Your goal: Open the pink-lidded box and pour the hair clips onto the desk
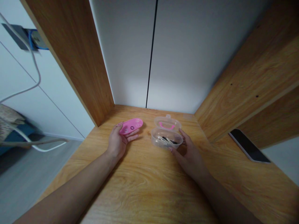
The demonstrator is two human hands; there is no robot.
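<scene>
left hand point(118, 141) has a pink lid point(131, 125) in its grip, fingers curled under it, thumb along the near edge, lid raised slightly off the counter point(144, 186). right hand point(189, 152) rests against the near right side of a clear box point(166, 137), fingers cupping its wall; the grip looks loose, steadying more than clasping. box sits open on the counter, well back toward the white wall, just right of the lid. judgement: to do the step well, keep the box pinned flat with the right hand, bring the lid level over the rim and match its oval to the box before pressing, so the contents stay in. count: one lid, one box, one pink handle at the box's far rim, several small dark and light pieces inside, number not clear; one phone point(249, 145) on the ledge at right.
</scene>
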